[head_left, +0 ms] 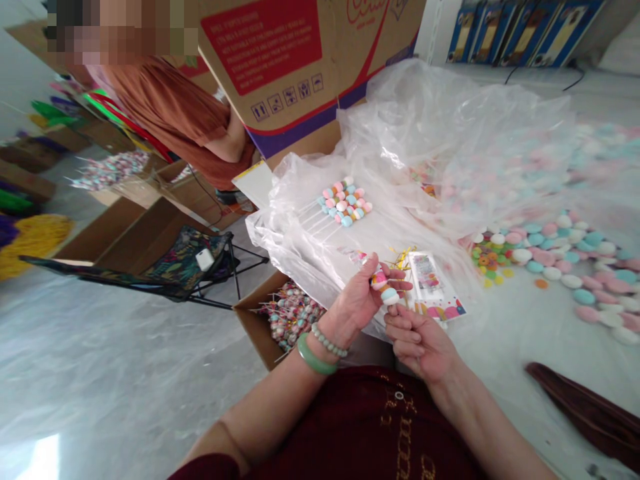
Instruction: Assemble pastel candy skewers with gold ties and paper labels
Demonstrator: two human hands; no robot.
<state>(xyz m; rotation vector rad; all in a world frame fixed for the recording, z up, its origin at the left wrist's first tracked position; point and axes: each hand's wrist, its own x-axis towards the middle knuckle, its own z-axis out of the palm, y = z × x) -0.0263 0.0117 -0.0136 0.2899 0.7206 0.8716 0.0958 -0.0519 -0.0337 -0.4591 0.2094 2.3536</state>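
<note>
In front of my body, my left hand (356,299) holds a candy skewer (389,295) of pink, orange, blue and white marshmallow-like pieces. Its thumb and fingers curl around the upper part, which looks wrapped. The fingertips of my right hand (423,343) pinch the lower end, just below the blue and white piece; the stick is mostly hidden there. Beyond the hands, several more skewers (345,203) lie side by side on clear plastic sheeting (305,180). Close by are a printed card or packet (427,277) and some gold ties (401,257).
Loose pastel pieces (595,267) spread over the table's right side. A carton (250,327) of finished-looking skewers stands below left, beside a folding chair (200,267) bearing a phone (204,260). A large box (320,73) stands behind; a co-worker (175,113) is at far left.
</note>
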